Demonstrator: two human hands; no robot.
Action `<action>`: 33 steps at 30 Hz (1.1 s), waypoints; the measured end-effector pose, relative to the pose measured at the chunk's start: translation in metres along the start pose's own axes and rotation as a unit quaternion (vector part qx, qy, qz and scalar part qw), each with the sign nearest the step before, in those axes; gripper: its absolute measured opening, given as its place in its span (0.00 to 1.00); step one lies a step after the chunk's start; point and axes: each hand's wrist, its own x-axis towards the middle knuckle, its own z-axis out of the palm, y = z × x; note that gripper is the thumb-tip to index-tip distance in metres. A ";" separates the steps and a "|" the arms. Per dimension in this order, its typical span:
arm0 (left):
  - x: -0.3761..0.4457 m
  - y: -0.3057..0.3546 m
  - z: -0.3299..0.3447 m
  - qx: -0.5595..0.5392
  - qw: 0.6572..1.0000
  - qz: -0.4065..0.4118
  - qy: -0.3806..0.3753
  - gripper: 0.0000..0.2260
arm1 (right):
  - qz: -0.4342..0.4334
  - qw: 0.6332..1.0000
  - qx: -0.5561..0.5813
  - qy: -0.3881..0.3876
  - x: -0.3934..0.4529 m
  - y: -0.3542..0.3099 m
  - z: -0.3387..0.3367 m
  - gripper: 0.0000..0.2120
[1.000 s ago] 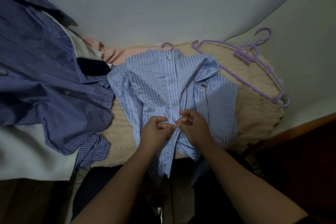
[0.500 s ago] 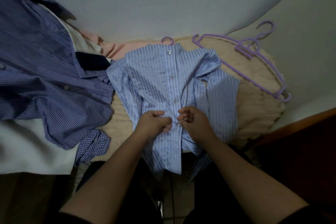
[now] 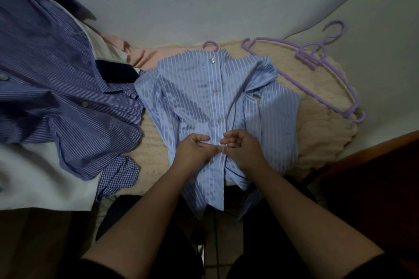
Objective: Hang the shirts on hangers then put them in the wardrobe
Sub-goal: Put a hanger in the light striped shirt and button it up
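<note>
A light blue striped shirt lies face up on a beige blanket, buttoned down its front. A purple hanger hook sticks out above its collar. My left hand and my right hand meet at the placket below the lowest fastened button, fingers curled and pinching the two front edges together. The shirt's tails hang over the blanket's near edge. To the right lie two spare purple hangers, stacked and empty.
A dark blue striped shirt is spread at the left over a white cloth, with a checked cuff and pink fabric nearby. A pale wall rises behind. A dark wooden edge runs at the right.
Both hands have slid slightly up and apart along the placket, then come together again at the lower front; the shirt's tails shifted a little. Nothing else moved.
</note>
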 end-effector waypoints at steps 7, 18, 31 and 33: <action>0.000 0.000 0.002 0.086 0.995 0.044 0.007 0.21 | 0.012 0.999 -0.039 -0.021 0.004 -0.004 0.002 0.15; -0.011 -0.003 0.006 0.143 0.975 0.166 0.039 0.17 | 0.048 0.999 -0.014 -0.001 0.005 -0.010 0.001 0.18; -0.011 0.006 0.006 0.069 0.991 0.115 0.000 0.24 | 0.032 0.999 0.016 0.003 0.005 0.001 0.001 0.17; -0.005 0.010 0.004 0.055 0.998 0.040 -0.007 0.25 | 0.027 1.000 0.010 -0.005 0.005 0.000 -0.001 0.17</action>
